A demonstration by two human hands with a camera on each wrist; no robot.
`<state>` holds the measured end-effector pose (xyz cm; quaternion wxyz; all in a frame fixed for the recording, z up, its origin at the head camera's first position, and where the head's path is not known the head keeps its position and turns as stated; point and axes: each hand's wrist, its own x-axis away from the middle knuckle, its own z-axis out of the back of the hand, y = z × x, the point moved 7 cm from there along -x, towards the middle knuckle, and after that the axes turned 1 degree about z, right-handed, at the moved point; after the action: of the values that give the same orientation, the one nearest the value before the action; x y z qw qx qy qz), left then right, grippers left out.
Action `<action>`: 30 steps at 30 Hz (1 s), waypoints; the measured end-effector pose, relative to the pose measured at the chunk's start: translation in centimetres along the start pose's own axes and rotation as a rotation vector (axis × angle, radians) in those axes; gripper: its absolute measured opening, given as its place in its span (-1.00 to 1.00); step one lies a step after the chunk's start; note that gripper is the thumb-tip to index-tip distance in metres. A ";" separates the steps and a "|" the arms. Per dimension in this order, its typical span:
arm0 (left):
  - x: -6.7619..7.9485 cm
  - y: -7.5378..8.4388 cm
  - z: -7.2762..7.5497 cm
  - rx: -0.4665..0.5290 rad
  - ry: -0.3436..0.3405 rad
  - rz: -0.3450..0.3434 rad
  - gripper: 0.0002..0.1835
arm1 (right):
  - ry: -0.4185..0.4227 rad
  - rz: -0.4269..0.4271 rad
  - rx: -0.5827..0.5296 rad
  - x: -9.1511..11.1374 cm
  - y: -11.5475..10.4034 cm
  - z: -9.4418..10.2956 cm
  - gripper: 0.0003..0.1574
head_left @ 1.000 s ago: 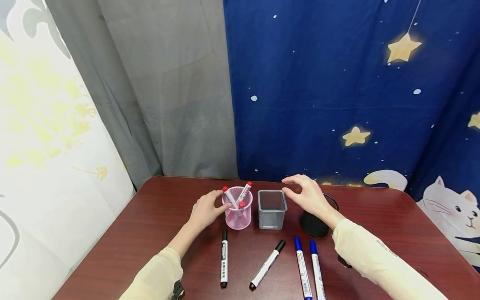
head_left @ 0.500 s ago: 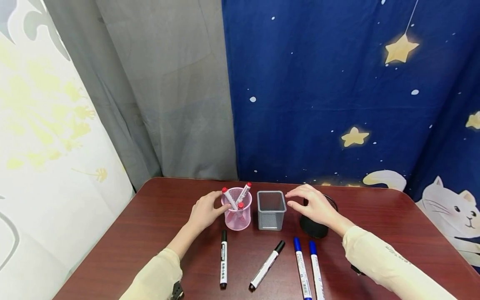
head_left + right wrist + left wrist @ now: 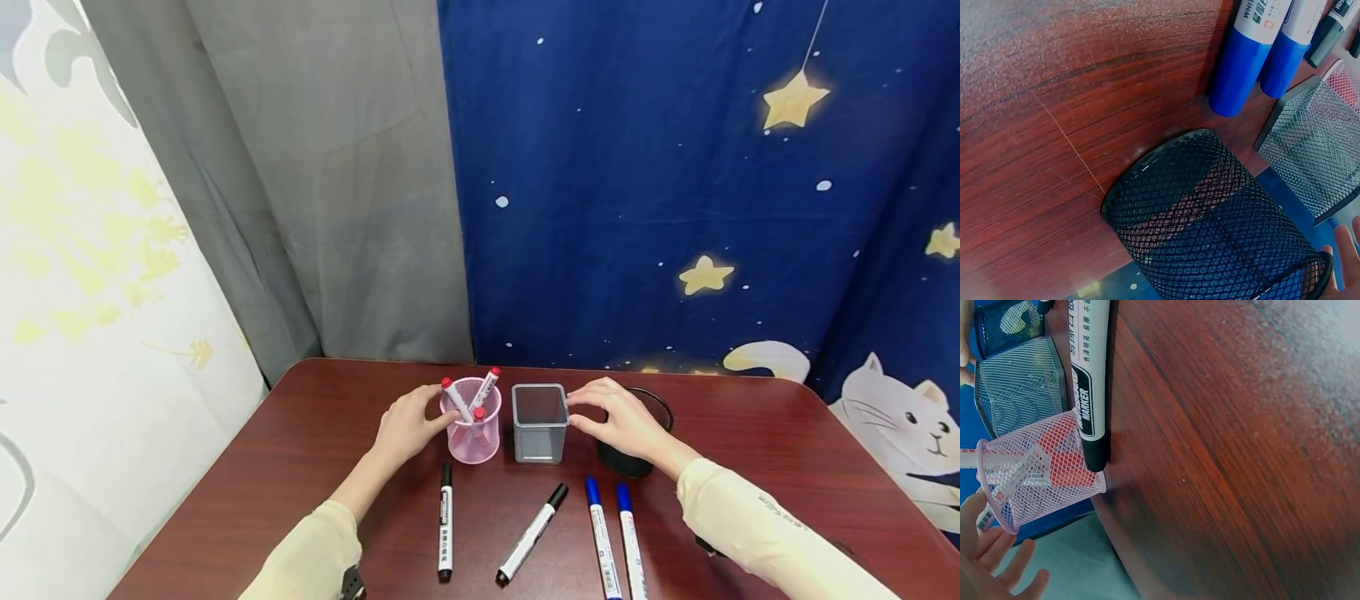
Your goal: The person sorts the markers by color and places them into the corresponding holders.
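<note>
My left hand (image 3: 407, 425) is at the left side of a pink mesh pen cup (image 3: 474, 447), its thumb right at the rim. Red-capped whiteboard markers (image 3: 459, 400) stand inside this cup. In the left wrist view, the fingers (image 3: 1013, 562) of that hand spread loosely by the cup's mouth. My right hand (image 3: 626, 425) has its thumb and fingertips at the right rim of a grey square mesh pen holder (image 3: 538, 442), which stands upright. A black round mesh pen holder (image 3: 1210, 231) stands right of the grey one, partly hidden behind my right hand in the head view.
In front of the holders lie a black-capped marker (image 3: 446, 525), a second black-capped marker (image 3: 531, 537) set slantwise, and two blue-capped markers (image 3: 602, 537) side by side. The table's (image 3: 345, 379) far edge runs close behind the holders, with a blue curtain (image 3: 600, 208) beyond.
My right hand has come down from above and reached the grey holder's right rim. My left hand has stayed by the pink cup; the holders and markers have not been moved.
</note>
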<state>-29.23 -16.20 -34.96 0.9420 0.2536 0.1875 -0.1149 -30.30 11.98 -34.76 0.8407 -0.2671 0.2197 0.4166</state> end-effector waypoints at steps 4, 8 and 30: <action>0.0 0.2 0.2 -0.017 0.010 -0.010 -0.48 | -0.029 -0.034 0.004 -0.1 0.3 -0.2 -0.61; 0.1 0.3 0.2 -0.019 0.013 -0.015 -0.48 | -0.078 -0.083 0.005 -0.1 0.5 -0.5 -0.50; 1.6 -1.1 0.7 -0.055 0.043 0.017 -0.54 | -0.223 -0.168 -0.007 -0.4 1.0 -1.4 -0.27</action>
<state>-27.95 -17.69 -35.49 0.9453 0.2317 0.2087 -0.0963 -31.53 11.31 -35.86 0.8910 -0.2394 0.1002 0.3725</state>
